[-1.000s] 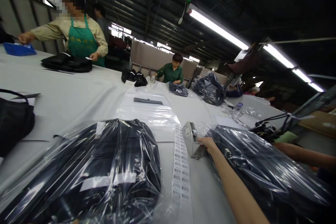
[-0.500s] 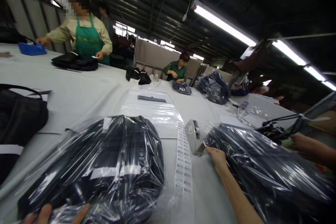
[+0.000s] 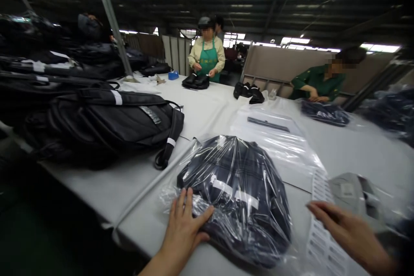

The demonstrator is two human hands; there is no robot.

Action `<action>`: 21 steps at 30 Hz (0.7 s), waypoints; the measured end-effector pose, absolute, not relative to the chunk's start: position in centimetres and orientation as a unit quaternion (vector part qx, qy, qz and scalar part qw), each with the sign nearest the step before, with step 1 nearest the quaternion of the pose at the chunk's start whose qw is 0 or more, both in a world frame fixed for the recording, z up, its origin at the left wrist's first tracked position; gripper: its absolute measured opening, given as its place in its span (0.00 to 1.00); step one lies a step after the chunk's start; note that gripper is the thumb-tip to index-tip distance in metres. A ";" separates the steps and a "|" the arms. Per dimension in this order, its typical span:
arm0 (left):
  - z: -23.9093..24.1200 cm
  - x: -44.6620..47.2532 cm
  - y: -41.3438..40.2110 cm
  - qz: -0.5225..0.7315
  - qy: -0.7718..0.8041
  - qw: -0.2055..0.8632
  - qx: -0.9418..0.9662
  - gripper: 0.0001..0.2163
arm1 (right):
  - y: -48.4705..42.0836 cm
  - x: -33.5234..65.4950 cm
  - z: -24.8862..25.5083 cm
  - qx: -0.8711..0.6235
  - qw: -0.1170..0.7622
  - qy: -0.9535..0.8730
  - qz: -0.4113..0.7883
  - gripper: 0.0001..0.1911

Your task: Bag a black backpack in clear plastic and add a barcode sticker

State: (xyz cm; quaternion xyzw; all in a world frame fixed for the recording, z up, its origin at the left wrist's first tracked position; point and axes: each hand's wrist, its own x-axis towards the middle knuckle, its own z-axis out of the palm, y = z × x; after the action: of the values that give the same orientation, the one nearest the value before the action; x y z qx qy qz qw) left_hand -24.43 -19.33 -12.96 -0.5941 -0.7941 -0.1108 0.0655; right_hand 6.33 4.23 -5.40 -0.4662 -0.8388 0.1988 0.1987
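A dark backpack lies in a clear plastic bag on the white table in front of me. My left hand presses on the bag's folded lower end, its fingers spread. To the right, my right hand hovers above a long strip of barcode labels, fingers pinched together. Whatever is between those fingertips, if anything, I cannot make out. Just beyond this hand stands a grey tape dispenser, partly blurred.
An unbagged black backpack lies to the left near the table edge. Flat clear plastic bags are spread beyond the bagged one. Across the table, a person in a green apron and another in green handle dark bags.
The view has swung left. My right hand has come away from the tape dispenser toward the bagged backpack. My left hand now lies spread over the bag's folded end.
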 end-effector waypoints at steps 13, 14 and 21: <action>-14.2 -24.4 -19.3 -0.181 -0.793 0.035 -0.580 0.45 | -1.5 -23.1 -2.8 0.111 -0.237 -0.947 0.185 0.06; -14.4 -24.3 -19.4 -0.188 -0.790 0.036 -0.582 0.45 | -1.8 -23.6 -3.4 0.105 -0.250 -0.950 0.158 0.06; -14.5 -23.9 -19.2 -0.205 -0.799 0.054 -0.563 0.45 | -2.6 -24.9 -5.7 0.024 -0.235 -0.971 0.040 0.11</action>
State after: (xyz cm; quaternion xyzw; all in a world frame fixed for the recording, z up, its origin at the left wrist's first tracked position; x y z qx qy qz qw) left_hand -23.85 -19.19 -14.54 -0.5633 -0.7986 -0.2051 0.0536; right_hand -24.90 -2.61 -5.68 0.0237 -0.9708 0.0396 -0.2352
